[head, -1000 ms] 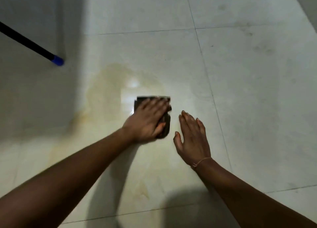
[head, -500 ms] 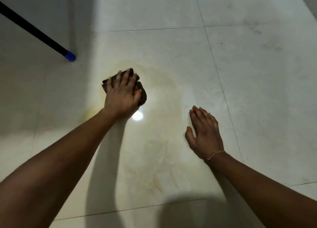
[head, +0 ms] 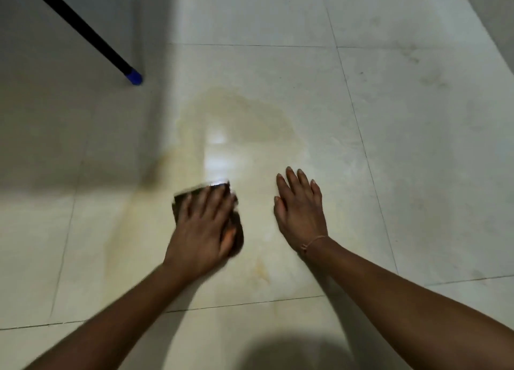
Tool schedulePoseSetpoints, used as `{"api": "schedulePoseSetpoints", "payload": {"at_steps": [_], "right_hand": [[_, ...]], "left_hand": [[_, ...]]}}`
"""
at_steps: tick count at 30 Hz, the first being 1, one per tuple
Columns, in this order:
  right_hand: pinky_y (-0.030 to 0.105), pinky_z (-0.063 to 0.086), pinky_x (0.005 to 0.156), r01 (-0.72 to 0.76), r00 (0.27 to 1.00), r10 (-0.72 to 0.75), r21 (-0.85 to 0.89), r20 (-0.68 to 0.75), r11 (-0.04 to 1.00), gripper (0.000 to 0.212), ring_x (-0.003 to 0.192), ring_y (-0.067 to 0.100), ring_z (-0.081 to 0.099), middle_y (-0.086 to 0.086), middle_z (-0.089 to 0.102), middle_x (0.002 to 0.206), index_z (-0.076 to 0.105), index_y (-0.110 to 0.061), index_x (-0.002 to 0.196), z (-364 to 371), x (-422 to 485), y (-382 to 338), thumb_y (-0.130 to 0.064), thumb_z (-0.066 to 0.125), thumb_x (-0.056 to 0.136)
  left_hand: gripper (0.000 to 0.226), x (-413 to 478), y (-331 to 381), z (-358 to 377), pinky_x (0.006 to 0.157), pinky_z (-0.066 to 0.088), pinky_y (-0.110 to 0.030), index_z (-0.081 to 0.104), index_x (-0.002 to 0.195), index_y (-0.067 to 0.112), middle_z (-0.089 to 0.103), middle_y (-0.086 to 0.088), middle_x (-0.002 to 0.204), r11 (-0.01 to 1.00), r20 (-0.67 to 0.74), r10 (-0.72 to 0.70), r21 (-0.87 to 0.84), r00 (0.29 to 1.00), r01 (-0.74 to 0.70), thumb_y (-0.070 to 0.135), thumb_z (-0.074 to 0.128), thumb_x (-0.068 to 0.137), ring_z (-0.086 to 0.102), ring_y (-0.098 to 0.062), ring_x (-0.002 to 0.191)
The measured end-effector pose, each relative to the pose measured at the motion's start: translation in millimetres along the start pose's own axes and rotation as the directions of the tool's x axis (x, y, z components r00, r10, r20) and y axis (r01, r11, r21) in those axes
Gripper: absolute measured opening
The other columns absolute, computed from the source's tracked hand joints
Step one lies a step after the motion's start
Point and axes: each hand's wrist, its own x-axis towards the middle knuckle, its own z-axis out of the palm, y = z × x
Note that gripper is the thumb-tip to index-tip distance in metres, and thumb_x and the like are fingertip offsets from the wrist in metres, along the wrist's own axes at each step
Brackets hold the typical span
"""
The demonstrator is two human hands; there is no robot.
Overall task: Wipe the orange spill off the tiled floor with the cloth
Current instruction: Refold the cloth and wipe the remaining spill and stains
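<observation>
A pale orange spill is smeared across the cream floor tile, with faint streaks trailing toward me. A small dark brown cloth lies on the near part of the smear. My left hand presses flat on the cloth with straight fingers and covers most of it; hand and cloth are motion-blurred. My right hand rests flat on the floor just right of the cloth, fingers spread, holding nothing. A thin string bracelet circles that wrist.
A black pole with a blue tip slants down to the floor at the upper left, beside a shaded wall area. Grout lines cross the tiles. A shadow falls at the bottom centre.
My left hand has dragged the cloth from the spill's far left edge back toward me and to the right. The right hand stays planted on the floor.
</observation>
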Motion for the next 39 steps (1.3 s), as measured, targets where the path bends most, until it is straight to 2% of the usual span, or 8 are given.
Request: {"api": "schedulePoseSetpoints", "payload": {"at_steps": [3,7,13,18,25,30,35,39], "right_hand": [[0.047,0.014,0.119,0.017,1.000,-0.017,0.002,0.013,1.000,0.059,0.147,0.026,0.018,0.006,0.028,0.158,0.039,-0.018,0.147,-1,-12,-2,-0.038,0.021,0.094],[0.050,0.013,0.119,0.036,0.999,-0.037,0.057,0.009,0.998,0.060,0.147,0.026,0.020,0.007,0.030,0.157,0.042,-0.016,0.145,8,-7,-29,-0.037,0.022,0.093],[0.048,0.013,0.119,-0.008,1.000,0.010,0.090,-0.020,0.996,0.058,0.146,0.028,0.023,0.010,0.032,0.156,0.045,-0.014,0.143,5,-12,-36,-0.036,0.026,0.092],[0.046,0.016,0.118,0.095,0.995,-0.087,0.179,-0.052,0.979,0.051,0.143,0.029,0.029,0.013,0.038,0.152,0.049,-0.010,0.139,15,-6,-76,-0.025,0.035,0.092],[0.046,0.031,0.112,0.125,0.992,-0.118,0.227,-0.045,0.966,0.046,0.136,0.033,0.040,0.016,0.047,0.145,0.055,-0.005,0.133,4,-41,-61,-0.017,0.041,0.091],[0.045,0.036,0.109,0.155,0.985,-0.133,0.234,-0.110,0.960,0.044,0.133,0.031,0.045,0.016,0.051,0.142,0.057,-0.004,0.132,17,-45,-49,-0.011,0.046,0.089],[0.020,0.026,0.110,-0.067,0.977,0.138,0.374,-0.166,0.925,0.041,0.126,0.032,0.051,0.016,0.057,0.135,0.062,-0.002,0.125,-7,-57,15,0.000,0.043,0.089],[0.017,0.030,0.107,-0.146,0.939,0.255,0.403,-0.232,0.903,0.036,0.120,0.030,0.057,0.017,0.061,0.128,0.067,-0.001,0.117,-25,-51,64,0.000,0.044,0.089]], "left_hand": [[0.065,-31,-36,1,0.111,0.022,-0.053,0.035,0.148,0.023,0.027,-0.004,0.158,0.993,0.018,0.111,0.027,0.994,-0.112,0.046,0.039,0.087,0.030,-0.031,0.142],[0.061,28,-73,-15,0.110,0.021,-0.054,0.040,0.144,0.019,0.034,-0.010,0.154,0.930,-0.084,-0.367,0.003,0.927,0.368,0.044,0.034,0.088,0.030,-0.035,0.139],[0.066,-132,-28,-4,0.110,0.025,-0.055,0.040,0.146,0.021,0.030,-0.006,0.157,0.999,0.044,-0.044,-0.030,0.998,0.046,0.042,0.044,0.084,0.032,-0.033,0.140],[0.064,-17,-117,-18,0.110,0.020,-0.055,0.040,0.144,0.017,0.035,-0.013,0.153,0.813,-0.091,-0.582,-0.068,0.808,0.578,0.046,0.031,0.088,0.030,-0.037,0.138],[0.068,-70,-5,4,0.115,0.016,-0.051,0.030,0.150,0.023,0.023,-0.004,0.160,0.999,0.051,0.041,-0.026,0.998,-0.040,0.048,0.040,0.087,0.022,-0.029,0.146],[0.062,-3,-17,-4,0.114,0.016,-0.051,0.037,0.145,0.020,0.028,-0.007,0.157,0.948,-0.071,-0.312,-0.083,0.947,0.306,0.044,0.039,0.088,0.026,-0.031,0.143],[0.068,-49,62,12,0.116,0.015,-0.051,0.033,0.149,0.019,0.023,-0.005,0.160,0.938,0.091,0.341,-0.091,0.936,-0.334,0.048,0.041,0.087,0.018,-0.028,0.147],[0.065,36,55,6,0.117,0.014,-0.049,0.035,0.148,0.019,0.025,-0.004,0.159,0.999,-0.007,0.022,-0.048,1.000,-0.023,0.047,0.038,0.089,0.020,-0.028,0.146]]}}
